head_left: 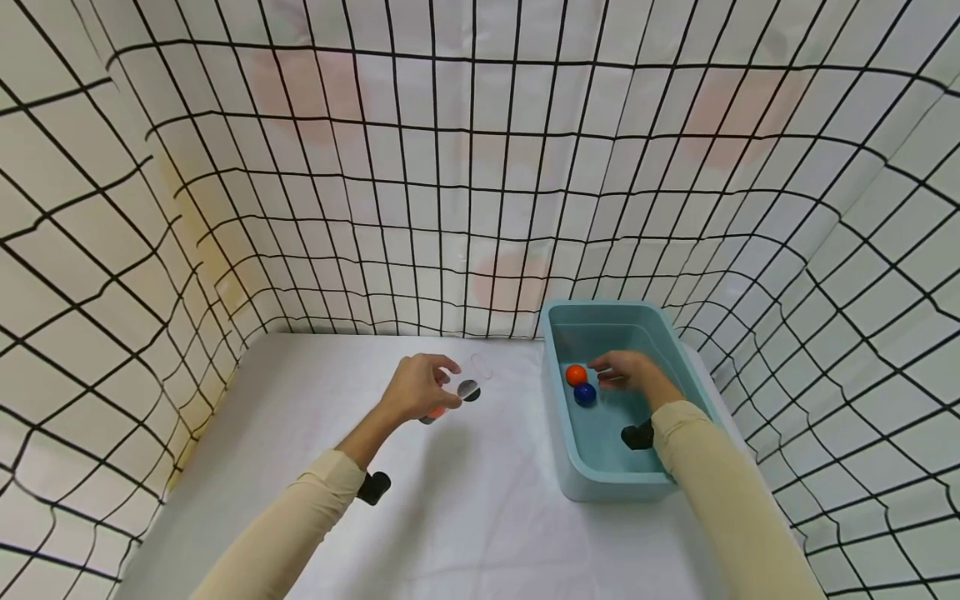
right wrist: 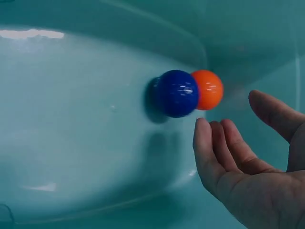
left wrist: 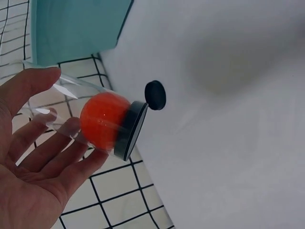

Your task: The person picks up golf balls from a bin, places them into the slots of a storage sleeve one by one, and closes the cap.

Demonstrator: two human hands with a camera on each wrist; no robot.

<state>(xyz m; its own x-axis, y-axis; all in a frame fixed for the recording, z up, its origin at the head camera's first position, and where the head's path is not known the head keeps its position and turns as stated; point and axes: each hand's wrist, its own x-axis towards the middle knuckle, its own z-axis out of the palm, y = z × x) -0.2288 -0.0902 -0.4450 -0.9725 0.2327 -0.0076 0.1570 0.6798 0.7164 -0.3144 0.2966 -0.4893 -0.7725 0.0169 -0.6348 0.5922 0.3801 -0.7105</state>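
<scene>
Head view first: where are the hands, measured from the rectangular teal plastic bin [head_left: 618, 477]?

Left hand [head_left: 420, 387] is off the bin's left side, above the white tabletop [head_left: 510, 500]. Right hand [head_left: 630, 371] is inside the bin, toward its far end

What does the left one have?

It grips a clear plastic cylindrical tube [left wrist: 69, 93], thumb on one side, fingers on the other. Inside, a glossy orange ball [left wrist: 102, 120] sits against the round black end cap [left wrist: 131, 131]. So tube and ball are both outside the bin, to its left, and the left wrist view shows the tube tilted

Anything close to that?

A loose black disc [left wrist: 155, 95] lies on the tabletop, also left of the bin, near the left hand

And the right hand?

Empty, fingers half bent, thumb spread well away from them. A glossy blue ball [right wrist: 177, 93] and a second orange ball [right wrist: 212, 89] lie on the bin's floor, near its left wall. The fingertips are just beside them; whether they touch, I can't tell

Beyond the bin?

Black mesh netting [head_left: 472, 60] rises behind it and along both sides
</scene>
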